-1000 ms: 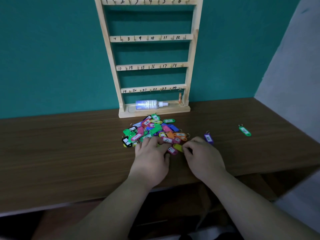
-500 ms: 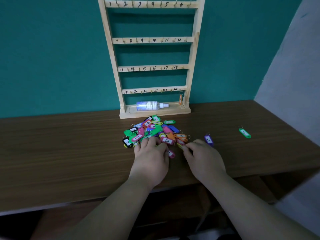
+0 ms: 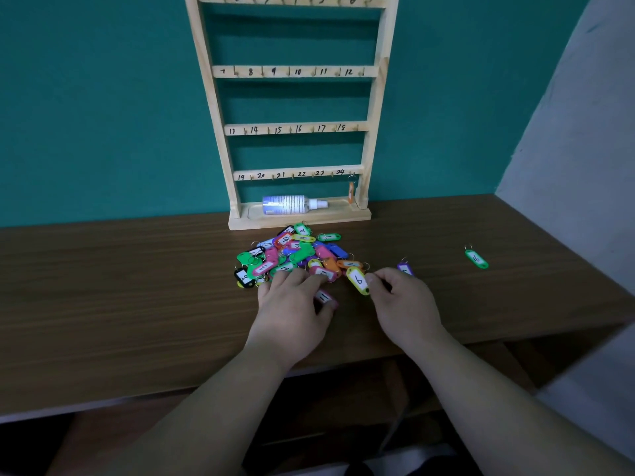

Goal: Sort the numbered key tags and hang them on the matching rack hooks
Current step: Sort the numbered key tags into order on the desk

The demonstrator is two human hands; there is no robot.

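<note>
A: Head view. Broad brown table (image 3: 137, 304) across the middle of the frame. Wooden rack (image 3: 214, 108) upright at top centre, nearly all hooks bare, just one orange tag (image 3: 350, 192) hung at its lower right under 24.

B: Heap of key tags (image 3: 292, 250) just in front of the rack base, centre frame. Left hand (image 3: 292, 310) laid on the heap's near edge, fingers straight, gripping nothing. Pink tag marked 11 (image 3: 323, 298) beside the thumb.

A: Right hand (image 3: 403, 304) pinching the lower end of a yellow tag (image 3: 358, 280) at the heap's right edge.

B: Risky numeral there: readable as 6 or 9, depending on orientation. Easy to land on the wrong hook.

A: Rings probably tangled in that heap, too. Quick lift likely to drag neighbours along and scatter them toward the near edge.

B: Strays lying apart: purple tag (image 3: 404, 269) just behind the right hand, green 16 (image 3: 476, 259) far right. Easy to overlook.
</note>
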